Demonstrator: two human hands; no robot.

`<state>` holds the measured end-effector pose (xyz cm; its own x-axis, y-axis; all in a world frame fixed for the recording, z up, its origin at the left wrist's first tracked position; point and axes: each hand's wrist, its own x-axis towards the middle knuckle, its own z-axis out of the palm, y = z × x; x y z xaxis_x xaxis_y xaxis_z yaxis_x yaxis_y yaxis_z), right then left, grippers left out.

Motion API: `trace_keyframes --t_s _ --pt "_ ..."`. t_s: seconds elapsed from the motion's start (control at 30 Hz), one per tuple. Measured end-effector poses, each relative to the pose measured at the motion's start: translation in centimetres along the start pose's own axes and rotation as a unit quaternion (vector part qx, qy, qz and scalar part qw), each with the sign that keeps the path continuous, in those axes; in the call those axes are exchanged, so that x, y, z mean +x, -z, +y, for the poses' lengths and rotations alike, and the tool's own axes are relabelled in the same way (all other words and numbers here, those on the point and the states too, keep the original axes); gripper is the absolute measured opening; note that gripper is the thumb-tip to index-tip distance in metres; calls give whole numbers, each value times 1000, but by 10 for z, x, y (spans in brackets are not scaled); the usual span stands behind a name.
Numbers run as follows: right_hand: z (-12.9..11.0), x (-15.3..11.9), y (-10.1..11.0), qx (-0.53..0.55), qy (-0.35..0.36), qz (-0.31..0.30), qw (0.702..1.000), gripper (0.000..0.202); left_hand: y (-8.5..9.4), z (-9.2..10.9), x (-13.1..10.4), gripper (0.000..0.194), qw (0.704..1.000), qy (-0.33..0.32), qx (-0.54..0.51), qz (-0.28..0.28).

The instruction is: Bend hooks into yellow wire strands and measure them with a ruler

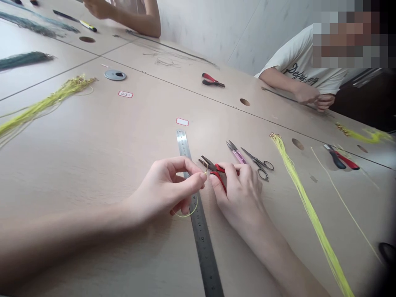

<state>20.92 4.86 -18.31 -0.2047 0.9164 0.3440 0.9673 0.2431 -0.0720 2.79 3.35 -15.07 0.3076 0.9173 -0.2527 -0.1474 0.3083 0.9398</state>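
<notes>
My left hand [176,183] pinches a thin yellow cord [195,208] between thumb and forefinger. A loop of the cord hangs below the fingers, and a small curved end rises above the fingertips. My right hand [241,194] is wrapped round red-handled pliers [213,166], whose dark jaws are parted and point up and left, close to the cord's end. Whether the jaws touch the cord I cannot tell. Beneath both hands a steel ruler [202,237] lies lengthwise on the table, partly covered by my left hand.
Pink thread snips [236,153] and small scissors [260,163] lie beyond my right hand. Yellow cord bundles [305,198] rest at right and left. Red-and-black pliers [212,80], a blank label [182,121] and a round grey cap [115,75] sit farther back. Two people work across the table.
</notes>
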Motion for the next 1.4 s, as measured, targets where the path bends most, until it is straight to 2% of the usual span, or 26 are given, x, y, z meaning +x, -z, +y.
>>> trace_keyframes --t_s 0.17,0.23,0.3,0.4,0.57,0.73,0.97,1.17,1.3,1.4 --pt "-6 0 11 6 17 14 1000 41 -1 1 0 21 1000 3 4 -1" --pt "-10 0 23 88 45 34 995 36 -2 2 -2 19 1000 2 -2 -5" --pt "-16 -1 36 230 70 34 970 24 -4 3 -3 18 1000 -7 10 -11" --pt "-23 -3 49 388 64 -11 919 13 -5 3 -6 16 998 -32 59 -22" --pt "-26 -3 53 462 33 -52 885 16 -4 0 -7 14 993 -60 102 -18" --pt "-25 -4 53 480 22 -67 875 11 -5 4 -4 13 992 -27 125 -25" --pt "-26 -4 50 476 37 -39 878 9 -5 6 -6 12 989 -16 146 -16" --pt "-26 -4 46 427 75 12 901 8 -4 7 -5 15 991 -16 130 -19" --pt "-26 -5 45 333 141 68 930 9 -4 7 -6 15 990 -11 136 -18" --pt "-24 -4 46 280 183 93 938 9 -4 6 -6 15 989 -13 145 -23"
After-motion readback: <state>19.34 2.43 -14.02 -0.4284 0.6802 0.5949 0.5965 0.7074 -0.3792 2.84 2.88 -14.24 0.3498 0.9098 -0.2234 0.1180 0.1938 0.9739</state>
